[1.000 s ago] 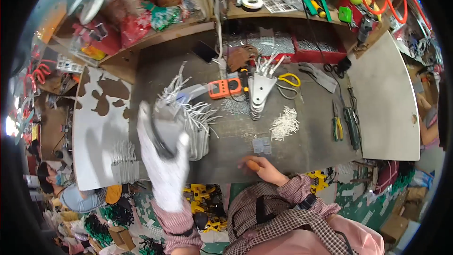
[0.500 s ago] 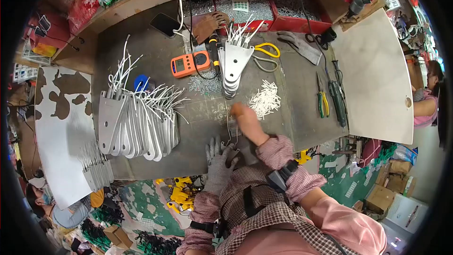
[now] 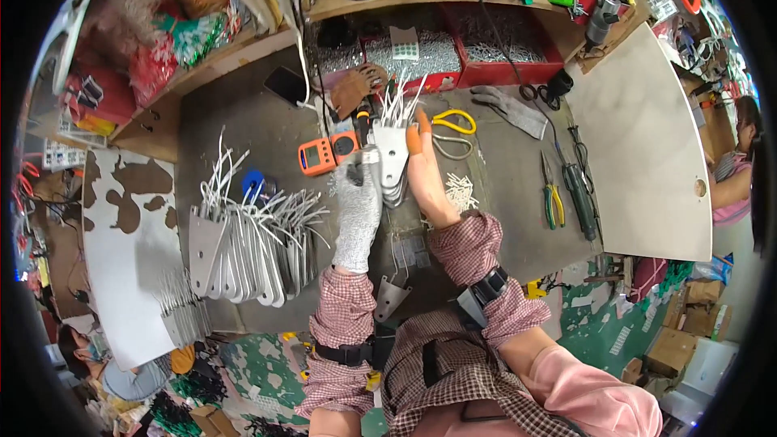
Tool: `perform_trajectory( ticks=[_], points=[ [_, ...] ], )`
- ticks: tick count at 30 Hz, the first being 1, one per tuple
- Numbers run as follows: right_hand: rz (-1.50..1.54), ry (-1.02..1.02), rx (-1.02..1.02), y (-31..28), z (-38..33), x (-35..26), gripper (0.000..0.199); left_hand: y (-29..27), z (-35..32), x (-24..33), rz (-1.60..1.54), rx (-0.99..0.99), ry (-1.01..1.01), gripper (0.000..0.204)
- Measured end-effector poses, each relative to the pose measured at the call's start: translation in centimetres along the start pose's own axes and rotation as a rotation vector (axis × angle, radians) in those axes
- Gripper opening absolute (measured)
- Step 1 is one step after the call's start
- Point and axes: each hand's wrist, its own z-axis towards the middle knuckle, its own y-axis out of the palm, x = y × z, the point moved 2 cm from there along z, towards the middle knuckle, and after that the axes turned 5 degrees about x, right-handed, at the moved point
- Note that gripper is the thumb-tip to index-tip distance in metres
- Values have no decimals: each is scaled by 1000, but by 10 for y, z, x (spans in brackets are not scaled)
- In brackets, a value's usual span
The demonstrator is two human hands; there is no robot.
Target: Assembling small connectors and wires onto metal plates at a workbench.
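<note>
Both hands close on a small stack of grey metal plates (image 3: 394,163) with white cable ties sticking up, standing near the middle of the tabletop (image 3: 243,125) toward its back edge. The left hand (image 3: 358,202), in a grey glove, presses the stack's left side; the bare right hand (image 3: 426,174), orange cap on one fingertip, lies flat against its right side. An orange meter (image 3: 328,152) sits just left, yellow scissors (image 3: 453,123) just right. A larger row of plates (image 3: 247,247) lies toward the left edge.
</note>
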Motion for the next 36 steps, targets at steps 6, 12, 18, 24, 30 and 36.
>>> perform_trajectory(
  ticks=[6, 12, 18, 24, 30, 36],
  points=[
    [-26, -175, 121, 22, -7, 3, 65, 18, 17, 14, 83, -210, -42, 44],
    [-104, -272, 59, 53, -22, -19, 77, -33, 32, -37, -123, -97, -7, 58],
    [86, -282, 257, -45, -62, 18, 52, 23, 4, 46, 392, -27, 153, 63],
    [186, -126, -286, -24, -86, 6, 48, 9, 16, 26, 497, -153, 182, 59],
    [257, -295, -113, -14, -77, 4, 56, 10, 22, 30, 440, -239, 151, 58],
    [280, -257, -82, -18, -77, 11, 62, -1, 23, 26, 307, -289, 83, 57]
  ],
)
